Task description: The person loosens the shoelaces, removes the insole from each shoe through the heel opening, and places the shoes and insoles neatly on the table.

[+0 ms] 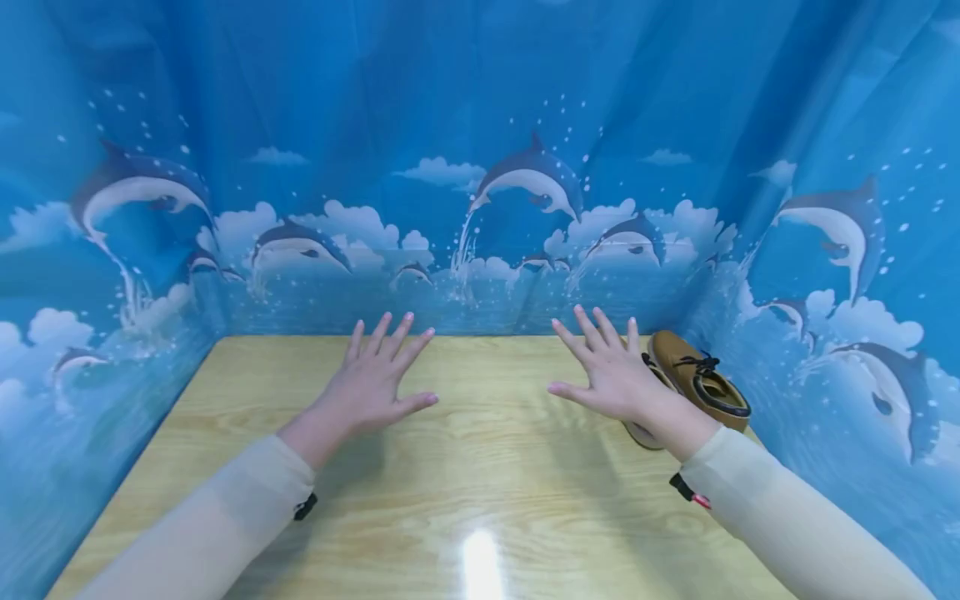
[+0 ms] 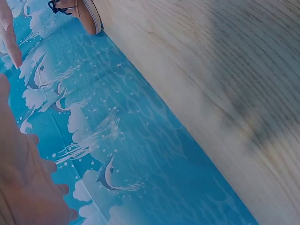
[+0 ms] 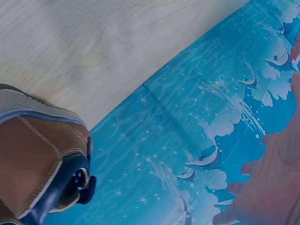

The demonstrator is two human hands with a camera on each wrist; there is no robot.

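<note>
My left hand (image 1: 371, 387) hangs over the left half of the wooden table with its fingers spread, holding nothing. Opposite it, my right hand (image 1: 611, 375) is spread in the same way above the right half, also holding nothing. Nearest to the right hand is a pair of brown shoes with dark laces, partly hidden behind that hand and wrist; one shoe (image 1: 693, 371) shows more fully than the other (image 1: 643, 433). In the right wrist view a brown shoe (image 3: 42, 159) with a dark blue collar fills the lower left. The left wrist view catches a shoe (image 2: 89, 16) at its top.
The light wood table (image 1: 465, 467) has a bright glare spot near its front. A blue curtain (image 1: 360, 125) printed with dolphins and clouds stands along the back and both sides. The shoes are at the table's far right edge.
</note>
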